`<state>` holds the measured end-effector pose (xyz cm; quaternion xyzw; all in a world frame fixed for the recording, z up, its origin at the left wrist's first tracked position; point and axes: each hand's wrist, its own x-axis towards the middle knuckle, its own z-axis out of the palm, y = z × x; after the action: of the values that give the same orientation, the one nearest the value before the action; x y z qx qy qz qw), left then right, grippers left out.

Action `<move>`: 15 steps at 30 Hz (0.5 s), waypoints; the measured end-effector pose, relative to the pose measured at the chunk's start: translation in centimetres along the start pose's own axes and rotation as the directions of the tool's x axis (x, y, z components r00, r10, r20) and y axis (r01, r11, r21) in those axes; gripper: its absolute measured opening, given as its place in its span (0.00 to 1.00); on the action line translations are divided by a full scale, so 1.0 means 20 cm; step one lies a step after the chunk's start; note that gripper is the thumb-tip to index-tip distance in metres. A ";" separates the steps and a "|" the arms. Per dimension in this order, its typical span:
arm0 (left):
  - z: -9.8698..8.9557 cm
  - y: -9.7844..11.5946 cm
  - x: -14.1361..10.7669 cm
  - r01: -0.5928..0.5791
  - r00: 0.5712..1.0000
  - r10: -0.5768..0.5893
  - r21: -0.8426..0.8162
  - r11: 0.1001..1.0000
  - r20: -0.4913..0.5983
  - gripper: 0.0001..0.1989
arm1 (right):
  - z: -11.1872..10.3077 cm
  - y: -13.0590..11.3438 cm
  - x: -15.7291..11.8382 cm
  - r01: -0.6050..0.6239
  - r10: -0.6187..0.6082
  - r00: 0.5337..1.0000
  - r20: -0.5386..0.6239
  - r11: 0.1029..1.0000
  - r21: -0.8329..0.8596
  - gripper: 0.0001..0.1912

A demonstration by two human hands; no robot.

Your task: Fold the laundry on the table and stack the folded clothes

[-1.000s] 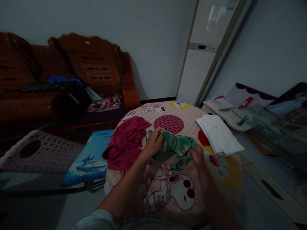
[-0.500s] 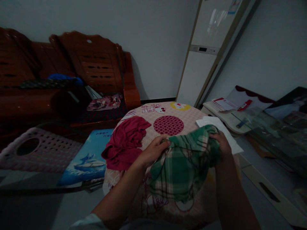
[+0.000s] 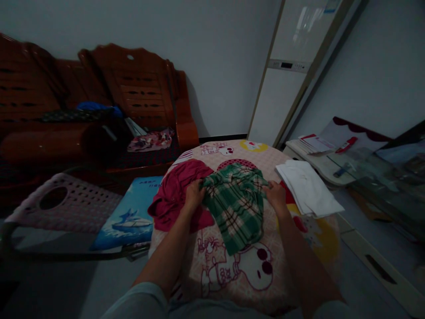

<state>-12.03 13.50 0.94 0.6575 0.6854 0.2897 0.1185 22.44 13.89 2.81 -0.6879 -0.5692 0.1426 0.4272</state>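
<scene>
A green plaid shirt (image 3: 237, 208), crumpled in its upper part, lies spread on the round table's patterned cloth (image 3: 212, 243). My left hand (image 3: 195, 194) pinches its left edge, beside and partly over a crumpled dark pink garment (image 3: 181, 195). My right hand (image 3: 275, 195) grips the shirt's right edge, fingers closed on the fabric. To the right of that hand lies a folded white cloth (image 3: 308, 188). The exact part of the shirt in each hand cannot be made out.
A wicker-backed chair (image 3: 66, 199) with a blue printed cushion (image 3: 129, 217) stands left of the table. Behind it is a wooden sofa (image 3: 139, 93) with clothes on it. A tall white air conditioner (image 3: 275, 102) stands at the back. On the right is a glass-topped stand (image 3: 381, 181).
The plaid shirt has gone from bunched up in both hands to lying spread on the table, farther forward. My hands have moved apart and forward. The white cloth is more exposed.
</scene>
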 end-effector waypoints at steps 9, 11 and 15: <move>0.00 0.10 0.11 0.090 0.992 -0.091 0.018 0.996 0.084 0.09 | 0.05 0.06 0.07 -0.277 0.265 0.961 0.082 0.915 0.293 0.10; -0.01 0.10 0.15 0.171 0.985 -0.166 -0.155 0.973 0.043 0.06 | 0.04 0.03 0.14 -0.329 0.322 0.943 0.083 0.865 0.380 0.11; -0.03 0.09 0.24 0.290 0.944 -0.327 -0.562 0.775 0.036 0.07 | 0.00 -0.05 0.26 -0.373 0.408 0.911 0.067 0.741 0.558 0.10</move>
<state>-11.44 18.00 3.44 0.4626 0.6720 0.4750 0.3298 23.43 18.62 5.11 -0.6399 -0.3325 0.3685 0.5866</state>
